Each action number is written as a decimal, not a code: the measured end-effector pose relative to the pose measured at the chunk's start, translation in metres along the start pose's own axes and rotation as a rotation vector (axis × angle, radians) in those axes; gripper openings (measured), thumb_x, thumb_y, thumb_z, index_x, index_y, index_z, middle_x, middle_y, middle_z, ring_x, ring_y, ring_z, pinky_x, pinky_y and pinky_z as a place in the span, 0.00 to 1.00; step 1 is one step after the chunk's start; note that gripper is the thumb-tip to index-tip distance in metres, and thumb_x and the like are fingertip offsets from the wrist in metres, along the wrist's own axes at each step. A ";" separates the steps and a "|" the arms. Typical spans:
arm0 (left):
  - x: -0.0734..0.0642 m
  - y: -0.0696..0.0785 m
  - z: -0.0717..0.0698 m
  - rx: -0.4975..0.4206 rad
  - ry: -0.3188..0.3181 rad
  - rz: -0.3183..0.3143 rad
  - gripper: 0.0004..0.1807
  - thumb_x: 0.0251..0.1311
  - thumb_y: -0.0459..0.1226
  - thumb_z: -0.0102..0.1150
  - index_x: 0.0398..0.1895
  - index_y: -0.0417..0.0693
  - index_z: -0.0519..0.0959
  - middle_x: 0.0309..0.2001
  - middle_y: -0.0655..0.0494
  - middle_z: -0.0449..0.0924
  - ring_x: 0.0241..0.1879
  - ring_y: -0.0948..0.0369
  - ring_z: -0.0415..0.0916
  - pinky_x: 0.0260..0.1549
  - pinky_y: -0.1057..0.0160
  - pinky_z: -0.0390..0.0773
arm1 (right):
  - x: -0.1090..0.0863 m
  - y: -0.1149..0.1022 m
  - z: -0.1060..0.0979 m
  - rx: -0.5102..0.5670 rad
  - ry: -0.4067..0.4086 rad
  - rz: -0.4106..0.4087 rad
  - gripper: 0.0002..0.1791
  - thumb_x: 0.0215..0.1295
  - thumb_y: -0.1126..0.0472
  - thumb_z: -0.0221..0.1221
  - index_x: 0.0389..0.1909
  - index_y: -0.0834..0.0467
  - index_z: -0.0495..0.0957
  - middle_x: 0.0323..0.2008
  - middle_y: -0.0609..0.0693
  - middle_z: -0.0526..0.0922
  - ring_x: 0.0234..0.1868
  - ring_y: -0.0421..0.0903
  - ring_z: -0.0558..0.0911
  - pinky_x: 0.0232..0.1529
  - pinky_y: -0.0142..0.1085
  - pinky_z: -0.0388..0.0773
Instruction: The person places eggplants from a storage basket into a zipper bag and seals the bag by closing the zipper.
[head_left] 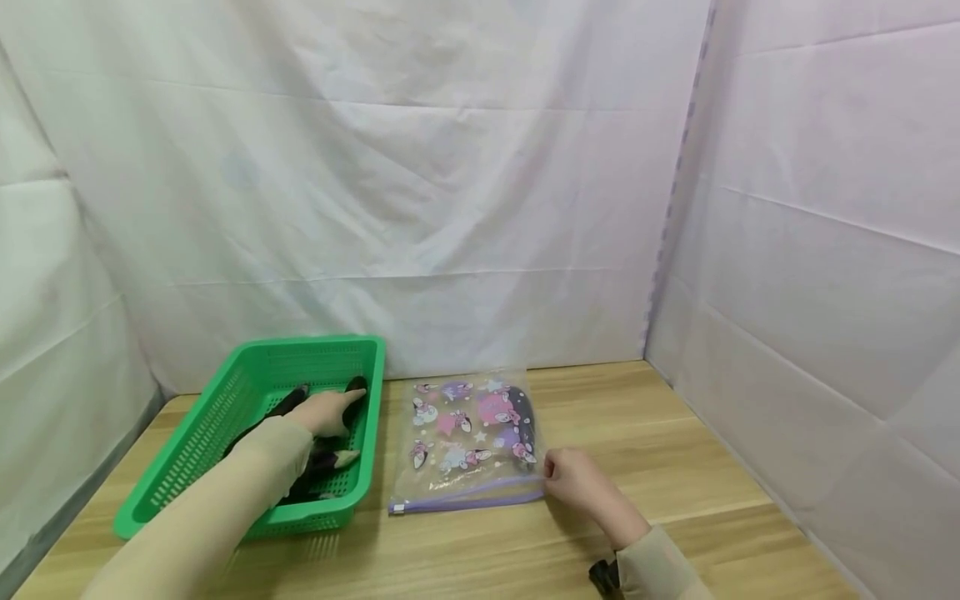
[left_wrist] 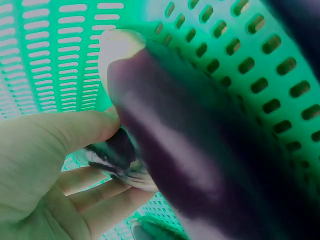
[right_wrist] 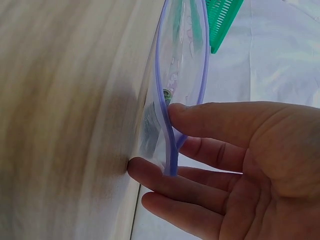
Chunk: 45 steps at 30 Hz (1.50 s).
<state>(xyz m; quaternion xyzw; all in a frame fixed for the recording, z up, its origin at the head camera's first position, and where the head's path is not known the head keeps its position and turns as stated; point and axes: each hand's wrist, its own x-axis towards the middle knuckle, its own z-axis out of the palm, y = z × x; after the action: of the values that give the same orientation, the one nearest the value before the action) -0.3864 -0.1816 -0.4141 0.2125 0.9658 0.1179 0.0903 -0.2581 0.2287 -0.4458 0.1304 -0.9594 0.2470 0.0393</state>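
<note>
My left hand [head_left: 324, 413] reaches into the green basket [head_left: 378, 433] and holds a dark purple eggplant [head_left: 356, 398] near its right wall. In the left wrist view, a glossy eggplant [left_wrist: 175, 135] with a pale end fills the foreground, the thumb at its edge and a streaked purple-and-white piece by the fingers. Another eggplant [head_left: 318, 461] with a pale tip lies beside the hand. My right hand [head_left: 581, 482] pinches the corner of a clear printed zip bag [head_left: 450, 475] by its purple zip edge. The bag's mouth gapes, and a dark eggplant [head_left: 527, 417] lies inside.
More dark eggplant [head_left: 288, 402] shows at the left of my hand in the basket. A white slider [head_left: 397, 507] sits at the bag's left corner. Black object [head_left: 602, 575] lies by the right sleeve. White cloth [head_left: 450, 208] hangs behind and at both sides of the wooden table [head_left: 450, 558].
</note>
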 end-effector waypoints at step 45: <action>-0.002 -0.004 -0.003 -0.013 -0.005 0.014 0.31 0.55 0.25 0.64 0.65 0.40 0.71 0.61 0.31 0.68 0.45 0.47 0.73 0.26 0.59 0.68 | 0.002 0.002 -0.001 0.011 -0.017 -0.019 0.05 0.45 0.71 0.60 0.21 0.60 0.75 0.19 0.44 0.70 0.21 0.41 0.69 0.22 0.33 0.68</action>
<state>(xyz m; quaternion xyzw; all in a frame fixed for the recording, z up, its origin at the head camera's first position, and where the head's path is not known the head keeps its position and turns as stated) -0.3863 -0.1864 -0.4116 0.2189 0.9633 0.1241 0.0933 -0.2603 0.2304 -0.4458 0.1418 -0.9570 0.2509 0.0328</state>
